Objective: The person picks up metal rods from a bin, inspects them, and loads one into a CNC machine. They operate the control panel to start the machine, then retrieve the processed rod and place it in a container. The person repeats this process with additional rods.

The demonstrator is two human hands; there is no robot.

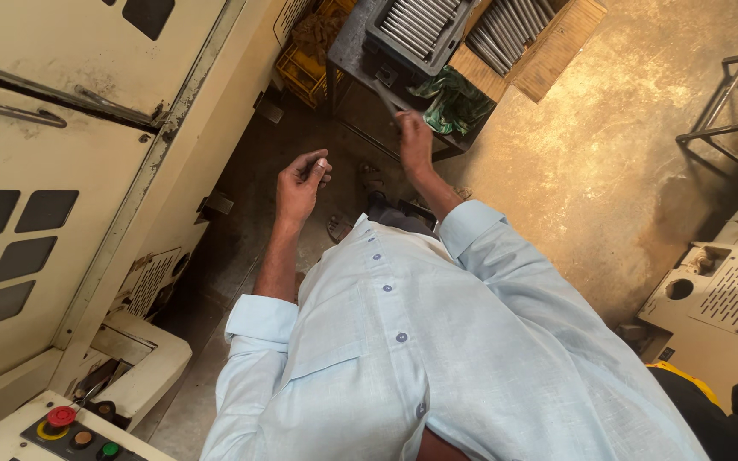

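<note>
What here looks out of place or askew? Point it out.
A crumpled green cloth hangs bunched off the edge of the dark table, below the tray of metal rods. The right hand holds a rod; the left hand is half-curled in the air. Nothing looks spilled or broken.

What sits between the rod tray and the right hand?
In the head view, a thin metal rod in the right hand bridges the gap to the rod tray.
</note>
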